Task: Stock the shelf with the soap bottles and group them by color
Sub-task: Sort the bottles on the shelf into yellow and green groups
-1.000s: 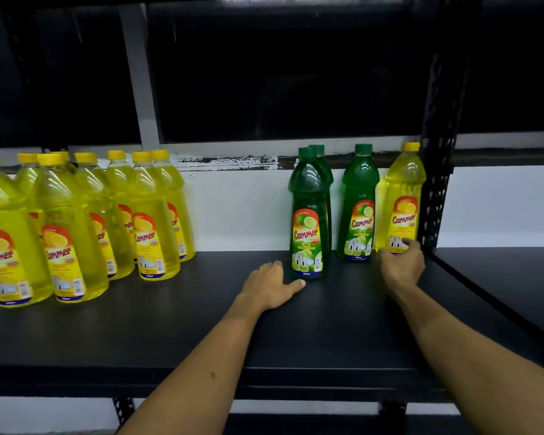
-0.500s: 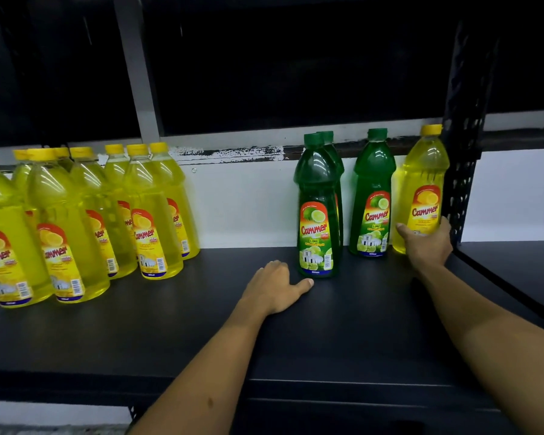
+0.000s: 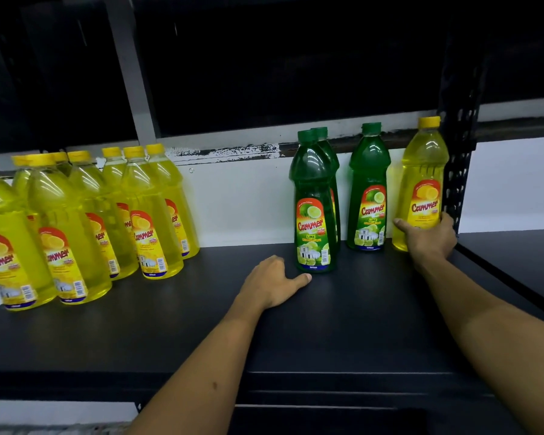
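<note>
A lone clear plastic bottle of yellow soap with a yellow cap [image 3: 424,180] is gripped near its base by the right hand [image 3: 427,238], thumb on the front and fingers wrapped round the far side; it stands upright at the right end of the flat black shelf board [image 3: 201,324], just beside the perforated black metal upright [image 3: 459,152]. Its red and yellow label reads "Cammer" over a lemon picture. To its left, three dark green plastic soap bottles with green caps [image 3: 314,199] are stood in a loose group, one partly hidden behind the front one; their labels read "Cammer" and "LIME", with a lime pictured and a barcode at the lower right. The left hand [image 3: 274,282] is laid on the shelf with loosely curled fingers, holding nothing, its thumb tip just short of the front green bottle's base. At the shelf's left end, a cluster of yellow-capped yellow soap bottles [image 3: 113,215] bearing the same "Cammer" lemon labels and barcodes is gathered, well apart from the green ones.
</note>
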Available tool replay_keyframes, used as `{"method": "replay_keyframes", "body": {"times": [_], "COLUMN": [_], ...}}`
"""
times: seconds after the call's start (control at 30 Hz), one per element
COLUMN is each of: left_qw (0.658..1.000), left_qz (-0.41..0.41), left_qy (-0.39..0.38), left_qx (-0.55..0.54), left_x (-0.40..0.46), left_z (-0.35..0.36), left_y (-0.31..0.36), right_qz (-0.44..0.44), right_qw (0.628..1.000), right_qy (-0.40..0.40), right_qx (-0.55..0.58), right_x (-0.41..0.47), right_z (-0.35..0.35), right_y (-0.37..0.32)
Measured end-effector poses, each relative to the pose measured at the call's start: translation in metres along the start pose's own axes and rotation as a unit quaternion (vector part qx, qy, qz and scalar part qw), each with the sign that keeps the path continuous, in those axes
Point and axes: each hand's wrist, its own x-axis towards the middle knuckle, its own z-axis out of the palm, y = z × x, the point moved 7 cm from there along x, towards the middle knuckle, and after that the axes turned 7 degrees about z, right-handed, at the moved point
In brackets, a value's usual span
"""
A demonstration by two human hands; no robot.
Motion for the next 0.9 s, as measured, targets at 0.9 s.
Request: {"method": "replay_keyframes", "body": {"times": [0.9], "left_qw": [0.99], "left_qz": [0.056], "left_qy": [0.077], "left_qx": [-0.108], "left_x": [-0.031], "left_z": [-0.03], "left_y": [0.028], "right_qz": [-0.194], "right_qw": [0.902], "right_qy": [-0.38], "right_qx": [-0.056], "right_x": [-0.127], "right_z": [0.005], "right_y": [-0.016]}}
